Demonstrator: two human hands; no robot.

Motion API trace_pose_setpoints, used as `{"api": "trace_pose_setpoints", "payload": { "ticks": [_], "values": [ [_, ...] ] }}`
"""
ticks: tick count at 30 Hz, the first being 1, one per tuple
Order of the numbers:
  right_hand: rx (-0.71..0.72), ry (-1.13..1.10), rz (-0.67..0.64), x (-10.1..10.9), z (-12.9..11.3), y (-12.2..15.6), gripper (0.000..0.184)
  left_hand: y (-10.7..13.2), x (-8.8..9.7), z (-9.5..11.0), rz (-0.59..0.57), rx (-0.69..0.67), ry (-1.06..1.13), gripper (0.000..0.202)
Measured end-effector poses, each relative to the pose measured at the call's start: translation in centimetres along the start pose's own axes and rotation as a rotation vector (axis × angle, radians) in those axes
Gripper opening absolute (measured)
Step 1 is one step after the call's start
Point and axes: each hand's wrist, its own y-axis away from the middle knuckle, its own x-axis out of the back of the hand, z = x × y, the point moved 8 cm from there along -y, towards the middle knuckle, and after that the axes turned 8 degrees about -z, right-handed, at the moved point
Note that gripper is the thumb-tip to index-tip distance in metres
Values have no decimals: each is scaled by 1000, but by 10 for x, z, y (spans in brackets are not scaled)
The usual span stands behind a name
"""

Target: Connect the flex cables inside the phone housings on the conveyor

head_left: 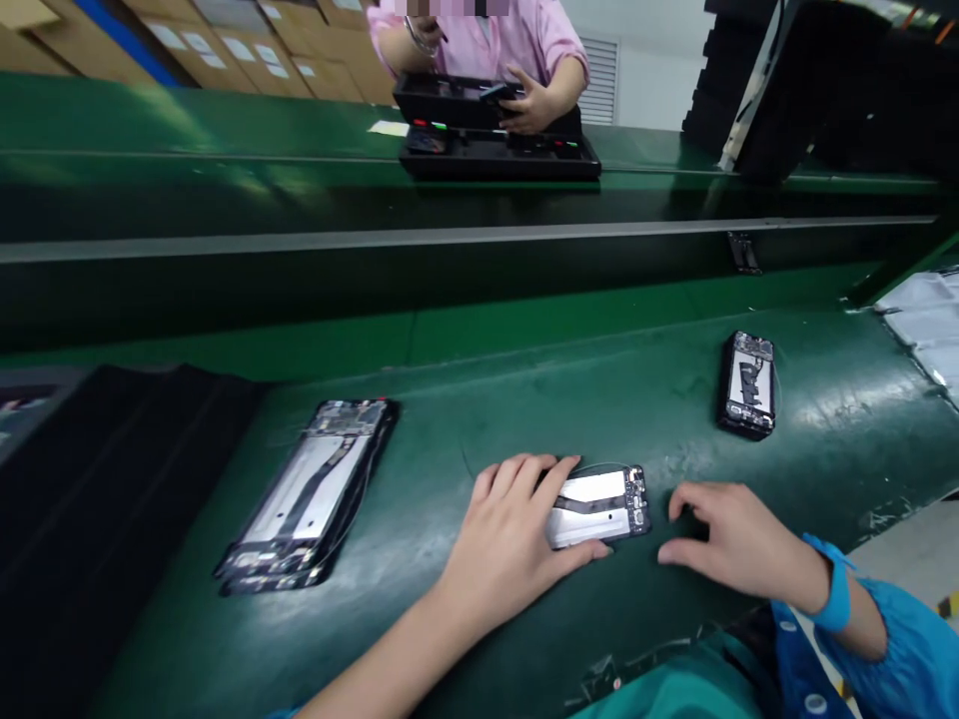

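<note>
An opened phone frame (606, 502) with a silver inner plate lies on the green bench in front of me. My left hand (509, 539) rests on its left half, fingers over the top edge and thumb along the bottom edge, gripping it. My right hand (738, 544) sits just to the right of the frame, fingers curled loosely on the bench, thumb pointing toward it, holding nothing. A blue strap (835, 589) circles my right wrist.
A stack of opened phone frames (311, 494) lies at the left, beside a black mat (97, 489). Another opened phone (747, 384) lies at the far right. Across the green conveyor (300, 190), a person in pink handles a phone over black trays (498, 155).
</note>
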Motion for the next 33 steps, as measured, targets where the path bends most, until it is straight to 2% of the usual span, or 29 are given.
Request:
{"api": "trace_pose_setpoints", "payload": {
  "ticks": [1, 4, 5, 6, 8, 10, 13, 16, 18, 21, 23, 24, 25, 27, 30, 33],
  "values": [
    [-28, 26, 51, 2, 4, 1, 29, -1, 0, 0, 0, 2, 0, 82],
    [-130, 74, 426, 35, 20, 11, 39, -2, 0, 1, 1, 10, 2, 79],
    [-122, 72, 509, 44, 22, 14, 47, -2, 0, 3, 1, 9, 4, 79],
    [-81, 65, 528, 49, 22, 14, 51, -1, -1, 5, 1, 7, 5, 79],
    [20, 50, 443, 48, 16, 7, 45, 1, -2, 7, -1, 3, 11, 79],
    [45, 37, 326, 40, 10, -6, 28, 2, -2, 9, -2, 2, 19, 79],
    [-40, 46, 230, 29, 5, -27, 21, 4, -2, 10, 3, -4, 31, 78],
    [-97, 129, 229, 27, 7, -33, 20, 4, -1, 10, 11, 4, 39, 77],
    [-122, 181, 242, 29, 21, -21, 22, 4, -1, 10, 15, 19, 47, 76],
    [-208, 187, 309, 41, 68, 17, 32, 4, -3, 10, 16, 49, 72, 75],
    [-361, 235, 584, 67, 100, 55, 48, 5, -5, 11, 17, 66, 94, 75],
    [-419, 243, 706, 76, 110, 71, 57, 6, -5, 11, 18, 74, 103, 75],
    [-440, 223, 772, 80, 114, 81, 65, 5, -5, 12, 17, 80, 109, 75],
    [-362, 97, 719, 74, 104, 75, 71, 1, -6, 14, 0, 87, 109, 76],
    [-146, -125, 398, 46, 52, 32, 64, -19, -8, 17, -63, 93, 110, 71],
    [-84, -124, 81, 18, -1, -3, 50, -45, -14, 21, -148, 86, 228, 43]
  ]
}}
